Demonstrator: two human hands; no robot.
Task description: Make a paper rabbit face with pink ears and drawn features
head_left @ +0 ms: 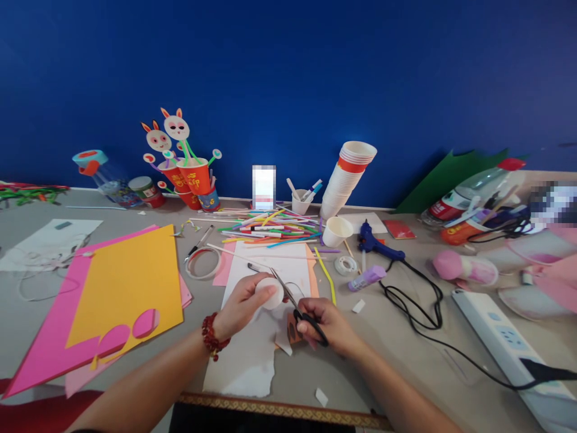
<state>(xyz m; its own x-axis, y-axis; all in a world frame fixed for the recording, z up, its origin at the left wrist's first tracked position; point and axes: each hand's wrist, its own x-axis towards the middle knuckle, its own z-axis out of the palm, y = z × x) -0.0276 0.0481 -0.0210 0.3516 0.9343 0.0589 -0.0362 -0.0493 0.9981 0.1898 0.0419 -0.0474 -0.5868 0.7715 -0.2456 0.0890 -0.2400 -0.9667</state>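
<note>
Between the thumb and fingers of my left hand (246,304) is a round white paper disc (269,293). My right hand (327,325) grips black-handled scissors (288,290), whose blades lie along the disc's right edge. Whether the blades are parted is too small to tell. Beneath both hands lies white paper (243,361) with a torn lower edge. A white scrap (283,343) rests by the scissors, near a brown piece with dark ovals (293,329).
Pink and yellow sheets (126,276) lie left. Coloured sticks (274,225) are heaped behind the paper, near a tall cup stack (345,180). To the right are a blue glue gun (378,245), its looping cord, a purple glue stick (367,278) and a power strip (500,343).
</note>
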